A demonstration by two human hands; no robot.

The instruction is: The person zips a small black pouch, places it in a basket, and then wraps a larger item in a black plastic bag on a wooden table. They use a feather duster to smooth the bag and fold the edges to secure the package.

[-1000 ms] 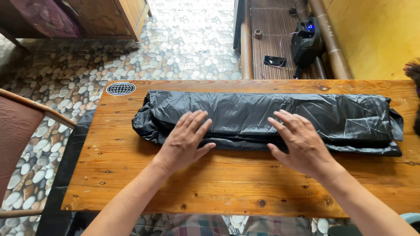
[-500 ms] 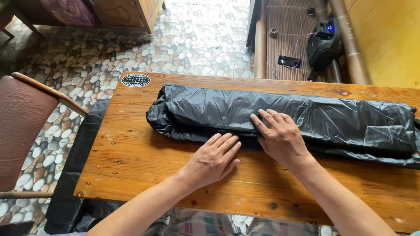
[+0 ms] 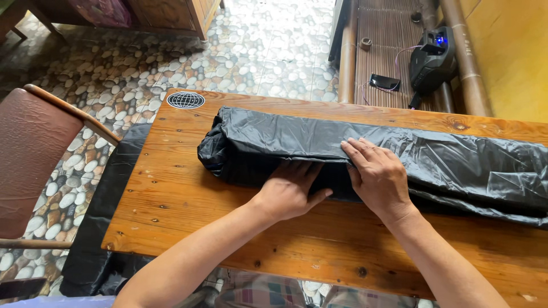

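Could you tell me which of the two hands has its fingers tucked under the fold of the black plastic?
The left hand; the right hand lies flat atop the black plastic bag.

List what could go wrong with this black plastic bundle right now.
The black plastic bundle runs off the picture's right side, so that end may hang unsupported and unroll. The left hand has fingers tucked under a fold; thin film could tear. More plastic drapes off the table and could drag.

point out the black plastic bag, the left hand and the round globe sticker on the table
black plastic bag (image 3: 274, 134), head view, upper folded surface
left hand (image 3: 289, 191), head view, back of the hand
round globe sticker (image 3: 185, 100), head view, its centre
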